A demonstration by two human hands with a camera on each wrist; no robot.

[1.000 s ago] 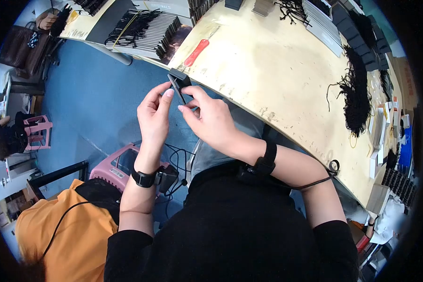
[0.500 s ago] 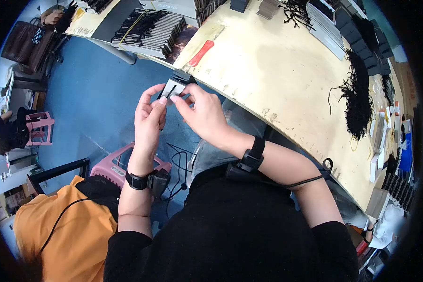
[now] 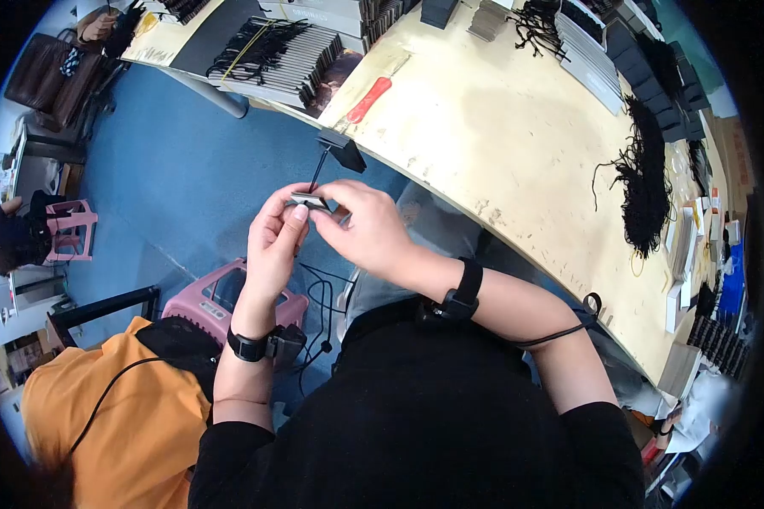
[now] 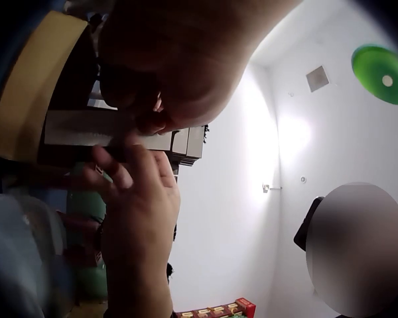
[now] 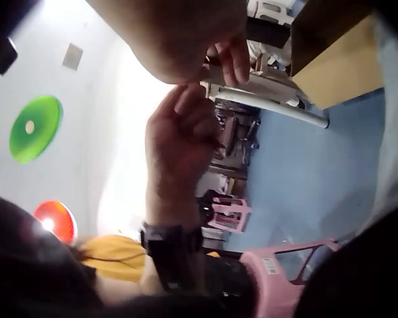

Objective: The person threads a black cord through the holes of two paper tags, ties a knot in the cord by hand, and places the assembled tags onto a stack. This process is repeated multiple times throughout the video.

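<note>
The left hand [image 3: 273,242] and the right hand [image 3: 367,227] meet in front of the person's body, just off the near edge of the pale wooden table [image 3: 484,170], pinching between them a small flat grey-and-black piece [image 3: 311,202] with thumbs and fingers. A thin dark strip [image 3: 318,172] runs from just beyond the fingers to a black rectangular block [image 3: 342,153] at the table's edge; what joins them is too small to tell. Just beyond the block, a tool with a red handle [image 3: 369,100] lies on the tabletop, and to its left stands a row of thin grey boards topped with black cords [image 3: 293,61]. At the far right lies a long bundle of black strings [image 3: 645,191]. Near left, a pink plastic stool [image 3: 197,304] stands on the blue floor [image 3: 161,170], beside a person in an orange top [image 3: 119,407].
</note>
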